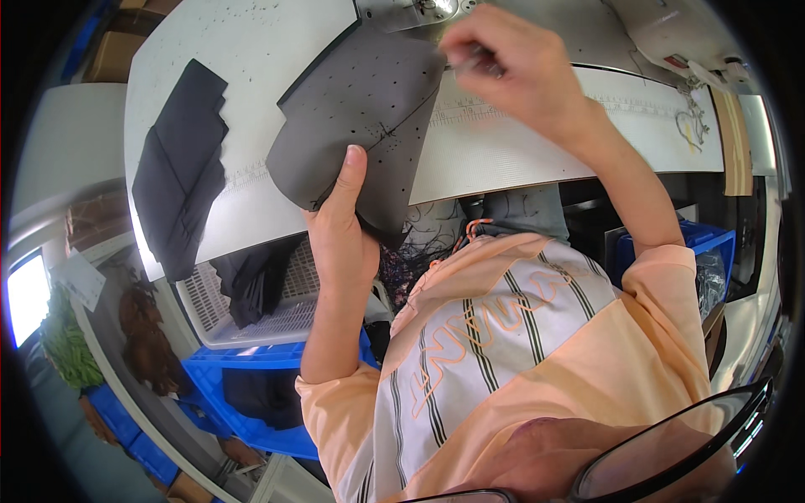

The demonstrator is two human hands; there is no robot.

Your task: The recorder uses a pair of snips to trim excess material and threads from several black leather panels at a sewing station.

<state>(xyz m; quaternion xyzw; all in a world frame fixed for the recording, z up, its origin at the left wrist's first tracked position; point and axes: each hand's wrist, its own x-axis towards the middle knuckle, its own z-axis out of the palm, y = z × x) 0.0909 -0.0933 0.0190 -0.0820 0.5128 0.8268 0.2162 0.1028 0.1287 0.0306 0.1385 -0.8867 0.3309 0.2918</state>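
Note:
My left hand [340, 218] grips the near edge of a dark grey fabric piece [360, 92], thumb on top and fingers hidden beneath. Loose thread bits dot the cloth, and a dark thread line runs across it. Beside the fabric's far right corner, my right hand [524, 75] is closed around a small dark metal tool [480, 63], blurred and mostly covered by the fingers. The fabric's far end reaches a shiny metal plate [419, 12] set in the white tabletop [243, 92].
Folded black fabric [180, 159] lies at the table's left. Part of a pale machine [671, 33] stands far right, near tangled thread [692, 126]. Below the left edge are a white basket [205, 306] with black cloth and a blue crate [251, 432]. Another blue bin [692, 230] stands right.

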